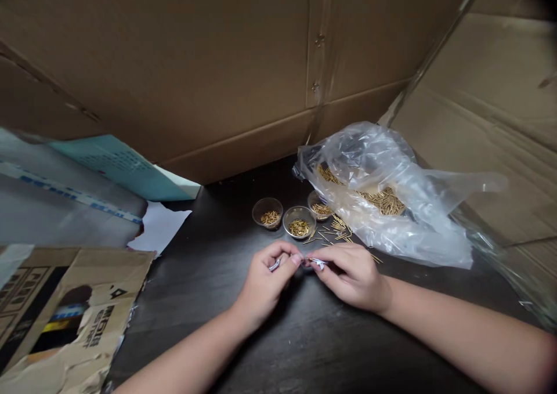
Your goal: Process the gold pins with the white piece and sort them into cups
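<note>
Head view gives me the left hand (266, 279) pinching one silvery scrap (274, 264) and the right hand (351, 277) pinching another scrap (318, 263), with brass pins (337, 230) just beyond.

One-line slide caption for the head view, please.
Left hand and right hand hold small silvery pieces beside loose gold-coloured pins and clear cups.
</note>
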`<action>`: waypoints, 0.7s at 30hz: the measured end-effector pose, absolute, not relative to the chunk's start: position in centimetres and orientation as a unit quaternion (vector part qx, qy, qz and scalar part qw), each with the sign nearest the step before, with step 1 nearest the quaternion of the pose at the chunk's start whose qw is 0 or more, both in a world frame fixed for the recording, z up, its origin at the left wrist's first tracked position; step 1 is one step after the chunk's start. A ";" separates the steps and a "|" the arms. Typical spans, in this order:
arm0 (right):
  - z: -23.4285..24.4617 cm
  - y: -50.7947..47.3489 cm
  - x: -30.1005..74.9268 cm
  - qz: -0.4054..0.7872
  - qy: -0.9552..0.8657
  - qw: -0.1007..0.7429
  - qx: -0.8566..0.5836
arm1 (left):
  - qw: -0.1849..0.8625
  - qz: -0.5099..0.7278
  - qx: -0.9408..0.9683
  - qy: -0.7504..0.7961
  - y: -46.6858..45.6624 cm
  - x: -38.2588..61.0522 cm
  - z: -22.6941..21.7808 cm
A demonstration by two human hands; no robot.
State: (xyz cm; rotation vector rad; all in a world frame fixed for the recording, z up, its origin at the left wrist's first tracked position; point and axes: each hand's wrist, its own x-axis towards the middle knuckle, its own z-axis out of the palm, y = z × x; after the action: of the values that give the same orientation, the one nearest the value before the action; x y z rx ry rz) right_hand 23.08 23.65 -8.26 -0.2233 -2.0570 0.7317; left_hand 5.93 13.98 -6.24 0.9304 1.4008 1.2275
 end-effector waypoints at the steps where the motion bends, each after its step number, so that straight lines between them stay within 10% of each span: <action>1: -8.3 23.6 23.1 0.292 -0.838 0.452 -0.090 | 0.510 0.509 0.380 0.579 14.0 6.0 -6.4; 21: -8.2 23.7 23.5 0.258 -0.872 0.409 -0.075 | 0.509 0.488 0.391 0.591 13.0 6.6 -6.6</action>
State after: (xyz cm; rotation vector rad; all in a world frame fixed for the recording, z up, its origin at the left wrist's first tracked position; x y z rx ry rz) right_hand 23.51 23.72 -8.22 -0.1888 -2.1982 0.6490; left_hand 6.57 13.04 -6.56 0.9423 1.4246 1.1764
